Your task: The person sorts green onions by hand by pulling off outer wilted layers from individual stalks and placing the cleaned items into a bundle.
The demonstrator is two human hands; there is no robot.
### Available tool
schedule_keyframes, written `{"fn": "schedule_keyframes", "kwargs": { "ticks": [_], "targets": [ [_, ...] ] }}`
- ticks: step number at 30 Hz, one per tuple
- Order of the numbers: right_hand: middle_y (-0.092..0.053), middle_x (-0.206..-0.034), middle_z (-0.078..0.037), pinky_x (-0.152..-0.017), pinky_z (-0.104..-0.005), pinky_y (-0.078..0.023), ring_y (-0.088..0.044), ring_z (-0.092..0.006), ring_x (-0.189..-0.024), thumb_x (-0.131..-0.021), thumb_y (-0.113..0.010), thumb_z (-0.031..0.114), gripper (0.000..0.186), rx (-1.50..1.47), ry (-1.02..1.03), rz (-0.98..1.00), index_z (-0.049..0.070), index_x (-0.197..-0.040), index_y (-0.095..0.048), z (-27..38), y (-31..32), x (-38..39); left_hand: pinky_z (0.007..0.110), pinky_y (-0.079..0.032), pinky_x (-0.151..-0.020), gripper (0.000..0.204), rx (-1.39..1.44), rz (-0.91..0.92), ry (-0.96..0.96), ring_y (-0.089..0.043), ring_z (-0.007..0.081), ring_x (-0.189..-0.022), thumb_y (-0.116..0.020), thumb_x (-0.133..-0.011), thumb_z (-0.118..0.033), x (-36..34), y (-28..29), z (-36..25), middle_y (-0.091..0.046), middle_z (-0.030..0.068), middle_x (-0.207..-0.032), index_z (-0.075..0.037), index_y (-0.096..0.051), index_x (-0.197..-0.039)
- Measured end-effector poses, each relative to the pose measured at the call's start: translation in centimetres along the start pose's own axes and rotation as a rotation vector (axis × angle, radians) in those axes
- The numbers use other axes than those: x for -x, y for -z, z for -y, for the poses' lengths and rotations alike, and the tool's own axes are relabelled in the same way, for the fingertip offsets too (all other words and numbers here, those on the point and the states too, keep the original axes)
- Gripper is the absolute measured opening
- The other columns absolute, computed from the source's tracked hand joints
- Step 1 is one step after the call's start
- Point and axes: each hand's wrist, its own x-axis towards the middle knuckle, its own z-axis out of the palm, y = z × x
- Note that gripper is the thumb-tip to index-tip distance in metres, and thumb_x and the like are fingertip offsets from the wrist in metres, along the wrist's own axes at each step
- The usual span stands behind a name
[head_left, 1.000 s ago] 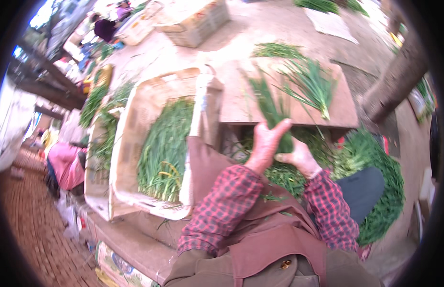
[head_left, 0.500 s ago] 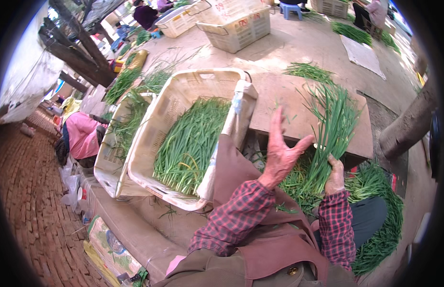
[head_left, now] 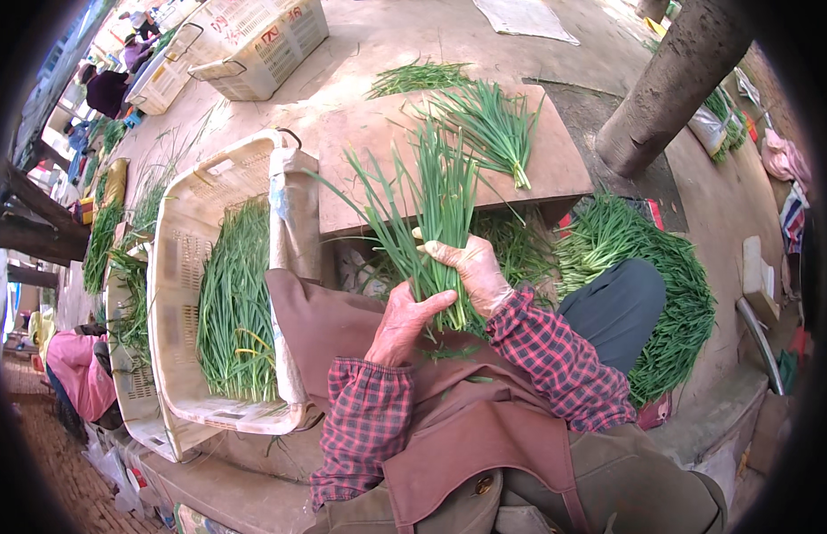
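Note:
A loose bunch of green chives [head_left: 445,196] stands upright in front of me, leaves fanning up and away. My right hand [head_left: 474,270] is closed around its lower stalks. From the other side my left hand [head_left: 402,322] presses its thumb to the stalk ends, its other fingers partly hidden behind them. Just beyond lies a second bunch of chives [head_left: 498,133] on the low wooden board [head_left: 565,165], stalk ends toward me. Cut bits of leaf rest on the brown apron [head_left: 485,392] over my lap.
At left, a pale plastic crate [head_left: 178,311] holds many chives, with another crate [head_left: 129,400] against it. A big heap of chives [head_left: 672,303] lies by my right knee. A tree trunk [head_left: 663,98] rises beyond the board. Other people [head_left: 75,374] sit at the left.
My left hand, spread and empty before, has come in to the stalks of the bunch. The view has turned right. The bunch lying on the board is now plainly visible.

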Motion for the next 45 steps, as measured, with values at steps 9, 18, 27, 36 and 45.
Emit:
{"fn": "schedule_keyframes", "kwargs": {
  "ticks": [9, 18, 27, 36, 45],
  "targets": [
    [-0.070, -0.098, -0.001, -0.082, -0.0271, -0.051, -0.063, -0.0093, -0.090, -0.092, -0.073, 0.024, 0.033, 0.253, -0.170, 0.137, 0.003, -0.116, -0.065, 1.9, 0.9, 0.2, 0.037, -0.057, -0.079, 0.042, 0.547, 0.167, 0.067, -0.067, 0.0252, -0.091, -0.069, -0.094, -0.020, -0.1, -0.2, 1.6, -0.067, 0.0148, -0.107, -0.004, -0.052, -0.128],
    [-0.070, -0.104, -0.003, -0.085, -0.0289, -0.050, -0.062, -0.0099, -0.094, -0.093, -0.070, 0.027, 0.035, 0.244, -0.133, 0.227, 0.003, -0.118, -0.066, 1.8, 1.3, 0.0, 0.031, -0.055, -0.064, 0.032, 0.719, 0.133, 0.029, -0.065, 0.0206, -0.074, -0.069, -0.091, -0.011, -0.5, 0.3, 2.5, -0.068, 0.0128, -0.094, -0.004, -0.056, -0.119],
    [-0.072, -0.094, -0.007, -0.073, -0.0260, -0.055, -0.068, -0.0127, -0.078, -0.096, -0.065, 0.011, 0.026, 0.262, 0.196, -0.275, -0.002, -0.119, -0.066, 1.1, 2.3, 0.7, 0.030, -0.055, -0.061, 0.032, 0.594, 0.013, -0.089, -0.065, 0.0184, -0.070, -0.071, -0.088, -0.008, -1.1, 0.6, 1.9, -0.068, 0.0100, -0.092, -0.003, -0.058, -0.117],
    [-0.070, -0.088, -0.010, -0.069, -0.0311, -0.054, -0.070, -0.0198, -0.079, -0.085, -0.076, 0.014, 0.024, 1.101, 0.725, -0.333, 0.003, -0.106, -0.070, 4.8, -2.3, -2.3, 0.028, -0.052, -0.059, 0.035, 0.528, -0.019, -0.120, -0.062, 0.0161, -0.068, -0.072, -0.086, -0.005, -1.3, 0.4, 2.0, -0.068, 0.0100, -0.093, -0.003, -0.056, -0.117],
    [-0.066, -0.072, 0.000, -0.062, -0.0217, -0.045, -0.055, -0.0049, -0.065, -0.092, -0.071, 0.015, 0.015, 0.582, 0.316, -0.252, 0.000, -0.093, -0.069, 3.3, -2.1, -3.5, 0.027, -0.052, -0.059, 0.033, 0.493, -0.037, -0.133, -0.061, 0.0158, -0.068, -0.070, -0.086, -0.003, -1.9, 0.6, 2.6, -0.069, 0.0109, -0.096, -0.002, -0.056, -0.117]
  ]
}}
